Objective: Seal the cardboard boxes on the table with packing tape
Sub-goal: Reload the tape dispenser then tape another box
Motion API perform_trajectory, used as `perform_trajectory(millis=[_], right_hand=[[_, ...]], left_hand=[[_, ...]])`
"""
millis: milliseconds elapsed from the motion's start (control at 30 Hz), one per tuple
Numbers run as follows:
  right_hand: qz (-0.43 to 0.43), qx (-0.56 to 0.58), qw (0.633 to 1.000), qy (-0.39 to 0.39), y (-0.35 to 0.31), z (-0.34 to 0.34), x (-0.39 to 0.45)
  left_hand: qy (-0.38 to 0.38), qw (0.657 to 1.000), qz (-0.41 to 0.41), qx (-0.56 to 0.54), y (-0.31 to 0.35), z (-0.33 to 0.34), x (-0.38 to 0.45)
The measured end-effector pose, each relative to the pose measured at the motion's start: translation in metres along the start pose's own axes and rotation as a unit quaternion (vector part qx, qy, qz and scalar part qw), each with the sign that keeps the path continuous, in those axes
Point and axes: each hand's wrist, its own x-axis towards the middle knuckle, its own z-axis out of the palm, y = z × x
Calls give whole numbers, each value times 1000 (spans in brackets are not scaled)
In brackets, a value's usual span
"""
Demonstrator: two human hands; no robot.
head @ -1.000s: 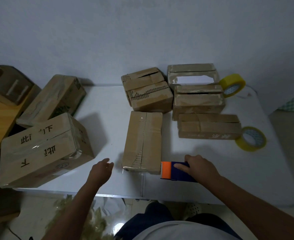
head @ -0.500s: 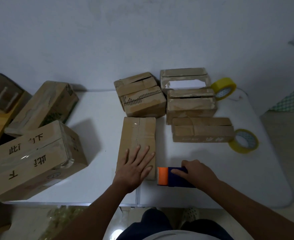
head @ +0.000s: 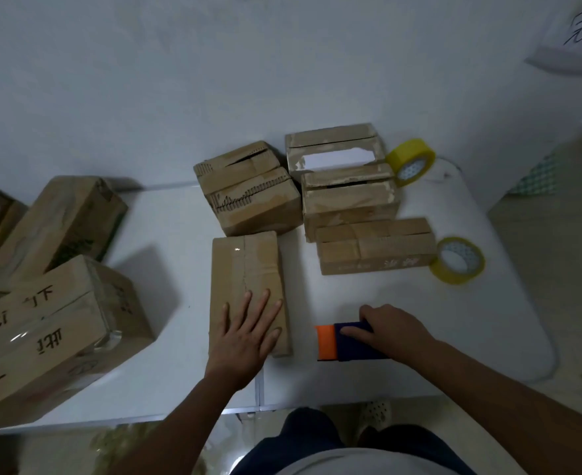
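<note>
Left hand [head: 248,332] flat, fingers spread and straight, pressing on the near end of the box [head: 248,289] lying lengthwise at table centre; it grips nothing. Right hand [head: 390,329] curled round the blue body of the tape dispenser [head: 344,342], orange end pointing to 9 o'clock, sitting on the table [head: 419,337] just beside the box, at 3 o'clock from the left hand, not touching the box. That box already shows clear tape along its centre seam, glossy near the far end; whether the near end is fully stuck I cannot tell. Likely step: smooth the strip down, or start another pass. To do it well: keep the left palm holding the box steady, bring the dispenser's orange end onto the edge, press, pull straight along the seam, rub the tape flat. Counts: 1 dispenser; 2 yellow tape rolls, far roll [head: 411,161] at 1 o'clock, near roll [head: 457,260] at 2 o'clock; 4 small boxes [head: 351,197] clustered at 12 to 1 o'clock, seams gaping on at least 2; 2 bigger boxes [head: 49,330] at 9 to 10 o'clock, nearer one printed and with glossy tape. So 7 boxes on the table, plus part of another at the far left edge, unclear.
</note>
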Motion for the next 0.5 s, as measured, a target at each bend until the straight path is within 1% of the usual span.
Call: perform_trajectory(millis=[67, 133, 167, 233, 300, 333, 400, 500], right_hand=[[0, 5, 1000, 3, 0, -5, 0], [-8, 21, 1000, -6, 1, -12, -1], [-13, 32, 999, -15, 1, -16, 0], [-21, 39, 999, -26, -2, -23, 1], [-27, 18, 999, -20, -4, -28, 3], [-28, 1, 999, -16, -6, -30, 4], [-30, -30, 999, -9, -11, -29, 4], [-28, -69, 997, 4, -24, -23, 4]], left_hand=[[17, 999, -36, -18, 8, 3, -5], [35, 998, -45, -23, 14, 4, -6], [43, 999, -29, -17, 15, 2, -5], [48, 997, 51, 12, 9, -3, 3], [41, 989, 134, 36, -2, -6, 13], [34, 987, 155, 36, -6, -7, 17], [29, 987, 155, 20, -10, -3, 18], [38, 992, 124, 5, 0, 3, 11]])
